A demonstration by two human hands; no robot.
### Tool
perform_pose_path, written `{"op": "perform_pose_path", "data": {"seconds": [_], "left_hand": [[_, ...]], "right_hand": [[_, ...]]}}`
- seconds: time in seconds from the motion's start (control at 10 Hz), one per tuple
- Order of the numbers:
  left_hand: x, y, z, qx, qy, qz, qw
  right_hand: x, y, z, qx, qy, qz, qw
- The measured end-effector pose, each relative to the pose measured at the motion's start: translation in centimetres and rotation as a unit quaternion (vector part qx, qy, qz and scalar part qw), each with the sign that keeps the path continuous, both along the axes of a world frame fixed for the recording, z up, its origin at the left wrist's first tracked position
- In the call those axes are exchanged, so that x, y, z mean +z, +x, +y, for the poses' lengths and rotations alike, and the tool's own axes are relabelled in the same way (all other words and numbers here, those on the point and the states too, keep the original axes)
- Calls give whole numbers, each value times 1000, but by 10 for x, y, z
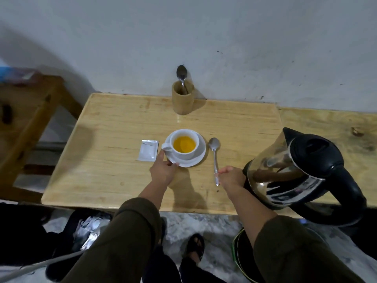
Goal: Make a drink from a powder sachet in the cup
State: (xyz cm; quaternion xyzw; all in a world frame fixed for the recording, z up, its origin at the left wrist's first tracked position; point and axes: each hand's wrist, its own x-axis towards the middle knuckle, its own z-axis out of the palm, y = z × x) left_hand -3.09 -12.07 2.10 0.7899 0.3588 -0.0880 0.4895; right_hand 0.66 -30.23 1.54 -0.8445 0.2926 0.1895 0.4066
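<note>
A white cup holding orange-yellow liquid stands on a white saucer in the middle of the wooden table. My left hand grips the saucer's near-left rim. A silver sachet lies flat just left of the saucer. A metal spoon lies on the table right of the saucer, bowl pointing away. My right hand pinches the spoon's handle near its end.
A glass electric kettle with a black lid and handle stands at the right, close to my right hand. A bamboo holder with a spoon stands at the back by the wall. Below the table edge lie a black bag with silver wrappers and a bin.
</note>
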Motion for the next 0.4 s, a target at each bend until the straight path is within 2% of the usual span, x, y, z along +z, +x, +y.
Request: {"op": "perform_pose_path", "data": {"seconds": [0.3, 0.4], "left_hand": [[2, -1, 4, -9, -5, -10, 1000], [10, -12, 7, 7, -19, -5, 1000]], "right_hand": [[6, -4, 8, 64, -90, -39, 993], [12, -15, 7, 63, -89, -49, 993]]}}
